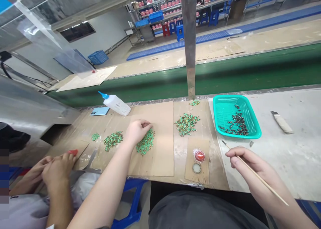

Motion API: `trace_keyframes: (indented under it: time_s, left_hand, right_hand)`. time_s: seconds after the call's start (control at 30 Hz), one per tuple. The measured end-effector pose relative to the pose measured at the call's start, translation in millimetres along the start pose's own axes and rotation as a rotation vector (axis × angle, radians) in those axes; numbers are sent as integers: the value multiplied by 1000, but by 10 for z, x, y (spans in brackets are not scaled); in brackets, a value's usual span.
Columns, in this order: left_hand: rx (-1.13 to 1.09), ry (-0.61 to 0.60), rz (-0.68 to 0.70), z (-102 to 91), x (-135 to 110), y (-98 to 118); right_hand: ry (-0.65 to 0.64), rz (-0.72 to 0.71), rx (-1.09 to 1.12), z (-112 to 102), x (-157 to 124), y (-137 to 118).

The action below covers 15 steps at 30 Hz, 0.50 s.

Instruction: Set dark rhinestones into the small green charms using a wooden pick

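My left hand (137, 130) reaches over a pile of small green and gold pieces (145, 144) on a cardboard sheet (160, 128). Its fingers are drawn together at the pile's top edge; whatever they pinch is hidden. A thin fine-tipped paintbrush (260, 178) lies across my right hand (253, 167), gripped between thumb and fingers, its dark tip pointing up and left. Left of that hand, a small cardboard piece (197, 175) carries a glossy red disc with paint or paste (200, 155) and a round pale piece with a beaded rim (197, 168).
More green pieces (187, 124) lie in piles on both sides. A teal basket (258, 132) holds dark bits. Behind are a glue bottle (117, 105) and a phone (99, 111). A knife (282, 122) lies right. At left, a co-worker's hands (56, 167) handle something red.
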<state>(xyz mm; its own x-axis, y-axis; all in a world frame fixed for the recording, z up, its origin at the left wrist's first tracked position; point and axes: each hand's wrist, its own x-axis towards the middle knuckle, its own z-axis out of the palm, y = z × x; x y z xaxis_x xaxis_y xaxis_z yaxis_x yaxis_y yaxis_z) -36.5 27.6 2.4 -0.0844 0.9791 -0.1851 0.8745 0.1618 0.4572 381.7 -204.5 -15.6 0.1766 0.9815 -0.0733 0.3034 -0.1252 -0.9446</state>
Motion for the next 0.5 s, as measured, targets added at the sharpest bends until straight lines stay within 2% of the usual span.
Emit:
trace_keyframes:
  time_s: [0.17,0.33,0.5]
  left_hand:
    - [-33,-43,-39,68,81,47]
    - [-211,-62,-98,-63,119,-70]
    - [-431,-83,-147,-154,8,-240]
  right_hand:
    - [26,17,7,78,-44,-138]
    - [12,-54,-42,6,-9,-132]
    - [-2,-65,-58,-15,31,-159]
